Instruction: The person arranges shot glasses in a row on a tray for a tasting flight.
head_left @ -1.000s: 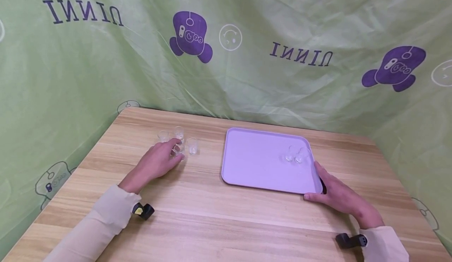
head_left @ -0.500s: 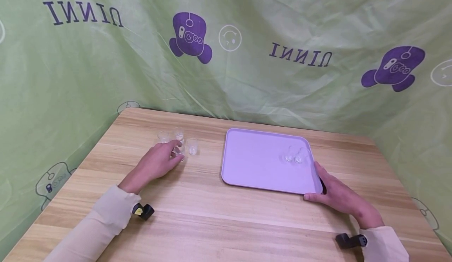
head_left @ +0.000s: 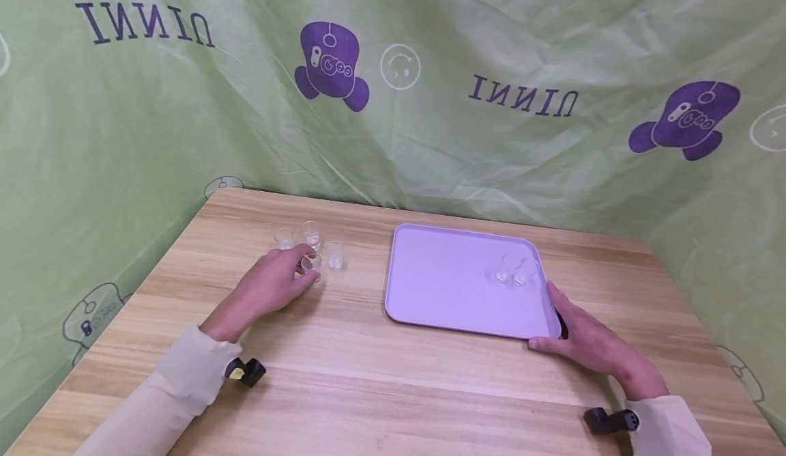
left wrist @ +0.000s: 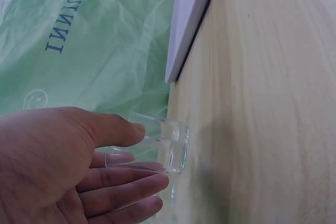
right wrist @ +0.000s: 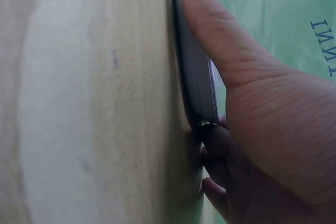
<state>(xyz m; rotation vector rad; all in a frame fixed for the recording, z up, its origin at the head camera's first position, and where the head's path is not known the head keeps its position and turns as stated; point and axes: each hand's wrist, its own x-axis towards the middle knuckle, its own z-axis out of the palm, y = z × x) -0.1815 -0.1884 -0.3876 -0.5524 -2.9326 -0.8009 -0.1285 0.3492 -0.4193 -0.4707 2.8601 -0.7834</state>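
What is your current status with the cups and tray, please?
Left grip curled round small, clear, round cup. Right grip round near right corner of rectangular lavender tray. Possibly in the way: second clear cup, towards the tray.

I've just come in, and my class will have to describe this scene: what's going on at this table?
A person is handling small clear glasses at a wooden table. Their left hand has its thumb and fingers around one glass, with three more glasses close by. Their right hand holds the near right corner of a purple tray. Two glasses stand on the tray, towards its right side.
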